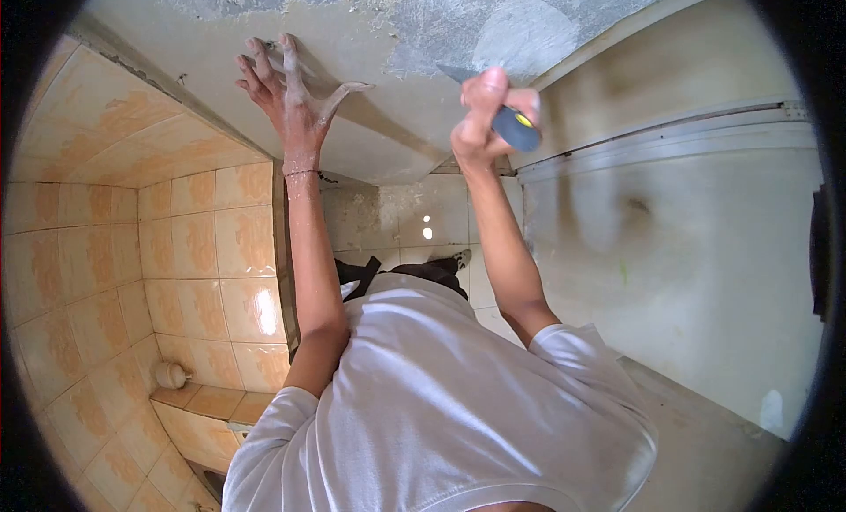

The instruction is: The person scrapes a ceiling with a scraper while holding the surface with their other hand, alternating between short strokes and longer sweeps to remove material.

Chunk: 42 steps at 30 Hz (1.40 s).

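My left hand (291, 107) has its fingers spread against the pale lower part of the wall (388, 115), with white dust on the fingers and wrist. To its right, my right hand (493, 115) is wrapped round the dark grey handle of a scraper (517, 129), which has a yellow spot at its end. The thin blade points up and left, near the rough grey patch of the wall. My fingers hide part of the tool, and whether the blade touches the wall is hard to tell.
Orange and cream tiles (247, 239) line the left side, with a tiled ledge (207, 399) low down. At the right stands a pale door-like panel (670, 248) with a frame. My shoe (462, 258) shows on the tiled floor (352, 226).
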### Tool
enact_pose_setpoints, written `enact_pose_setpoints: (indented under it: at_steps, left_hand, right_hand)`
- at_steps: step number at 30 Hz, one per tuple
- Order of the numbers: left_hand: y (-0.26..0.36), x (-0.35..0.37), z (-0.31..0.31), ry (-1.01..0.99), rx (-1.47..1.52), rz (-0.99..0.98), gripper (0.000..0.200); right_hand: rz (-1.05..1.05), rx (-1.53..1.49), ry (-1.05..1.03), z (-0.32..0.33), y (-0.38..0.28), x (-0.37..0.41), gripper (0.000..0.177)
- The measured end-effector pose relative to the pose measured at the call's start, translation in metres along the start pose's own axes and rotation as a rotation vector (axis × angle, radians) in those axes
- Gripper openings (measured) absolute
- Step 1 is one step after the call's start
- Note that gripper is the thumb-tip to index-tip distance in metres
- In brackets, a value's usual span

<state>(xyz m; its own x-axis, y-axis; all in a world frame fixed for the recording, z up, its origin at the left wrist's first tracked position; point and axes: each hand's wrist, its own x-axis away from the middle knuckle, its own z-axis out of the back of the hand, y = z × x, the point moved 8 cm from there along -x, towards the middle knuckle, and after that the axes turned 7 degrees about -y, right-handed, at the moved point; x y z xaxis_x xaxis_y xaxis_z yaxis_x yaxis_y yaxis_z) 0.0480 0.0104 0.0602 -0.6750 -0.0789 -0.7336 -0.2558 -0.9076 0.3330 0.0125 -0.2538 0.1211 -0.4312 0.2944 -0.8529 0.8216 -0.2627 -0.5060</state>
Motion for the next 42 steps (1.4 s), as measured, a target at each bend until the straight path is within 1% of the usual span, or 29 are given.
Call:
enact_pose_setpoints:
  at_steps: [1,3,5,7,9,11,13,15,17,19,23,24,25,27,28,29,30,31,33,35,37,39,41,42]
  left_hand:
    - [0.0,0.0,0.0,-0.008,0.019,0.007,0.121]
    - [0.004,0.001,0.001,-0.018,0.043,0.009,0.121]
    - [0.005,-0.001,0.004,-0.015,0.049,0.013,0.12]
    - [0.003,-0.001,0.003,-0.011,0.027,0.017,0.121]
    - [0.004,0.002,0.002,-0.023,0.017,0.02,0.121]
    - [0.007,0.001,0.002,-0.06,-0.079,-0.002,0.125]
    - [0.009,0.0,0.002,-0.061,-0.069,-0.003,0.125]
    - [0.007,-0.002,0.004,-0.055,-0.068,0.005,0.124]
    - [0.01,-0.001,0.004,-0.056,-0.06,-0.001,0.125]
    - [0.009,0.001,0.002,-0.064,-0.074,-0.01,0.125]
    - [0.011,-0.002,0.005,-0.043,-0.099,-0.036,0.127]
    - [0.011,-0.002,0.004,-0.05,-0.101,-0.035,0.127]
    - [0.01,-0.001,0.004,-0.042,-0.102,-0.031,0.127]
    - [0.009,-0.001,-0.002,-0.046,-0.093,-0.038,0.128]
    - [0.005,-0.003,-0.001,-0.023,-0.045,-0.027,0.129]
    - [0.003,0.0,-0.001,-0.012,0.01,-0.015,0.13]
    - [0.003,0.001,-0.001,-0.024,0.018,-0.02,0.13]
    - [0.002,0.001,-0.002,-0.023,0.012,-0.017,0.131]
    - [0.001,0.001,-0.002,-0.031,0.004,-0.008,0.131]
    - [0.002,-0.001,-0.002,-0.009,-0.018,-0.035,0.133]
    - [0.005,0.0,-0.005,-0.009,-0.019,-0.045,0.134]
    - [0.009,0.001,-0.006,-0.004,-0.022,-0.049,0.135]
    - [0.029,-0.001,-0.006,-0.027,0.014,-0.142,0.141]
    - [0.032,-0.002,-0.01,-0.044,0.008,-0.121,0.141]
  right_hand:
    - [-0.002,0.002,-0.001,0.0,0.006,0.003,0.035]
    - [-0.113,0.096,-0.087,-0.008,0.026,0.007,0.034]
    - [-0.066,0.057,-0.083,-0.003,0.016,0.009,0.034]
    - [-0.026,-0.075,-0.037,0.006,0.005,0.011,0.032]
    - [-0.008,-0.01,-0.032,0.004,0.009,0.012,0.031]
    - [-0.023,0.115,-0.058,0.001,0.02,0.015,0.032]
    - [-0.053,0.052,-0.066,0.005,0.013,0.016,0.031]
    - [0.007,-0.159,0.071,0.017,0.003,0.016,0.034]
    - [-0.023,-0.108,0.088,0.017,0.009,0.017,0.034]
    - [-0.094,-0.021,-0.001,0.011,0.021,0.017,0.033]
    - [-0.024,-0.215,0.066,0.029,-0.011,0.014,0.032]
    - [-0.008,-0.166,0.021,0.024,-0.012,0.012,0.031]
    - [-0.019,-0.158,0.025,0.024,-0.003,0.017,0.031]
    - [0.05,0.081,-0.022,0.017,0.007,0.023,0.03]
    - [-0.006,0.044,-0.034,0.018,0.01,0.025,0.024]
    - [-0.016,0.055,-0.027,0.022,0.009,0.028,0.024]
    - [-0.019,-0.136,-0.016,0.023,0.005,0.022,0.019]
    - [-0.014,-0.335,-0.007,0.023,0.005,0.018,0.018]
    - [-0.037,-0.354,-0.033,0.026,0.003,0.022,0.015]
    - [-0.161,-0.363,-0.108,0.019,0.008,0.026,0.01]
    - [-0.2,-0.387,-0.125,0.014,0.011,0.022,0.01]
    - [-0.265,-0.501,-0.122,0.014,0.015,0.014,0.013]
    - [-0.252,-0.47,-0.146,0.025,0.018,0.0,0.015]
    - [-0.138,-0.558,-0.203,0.026,0.008,-0.008,0.015]
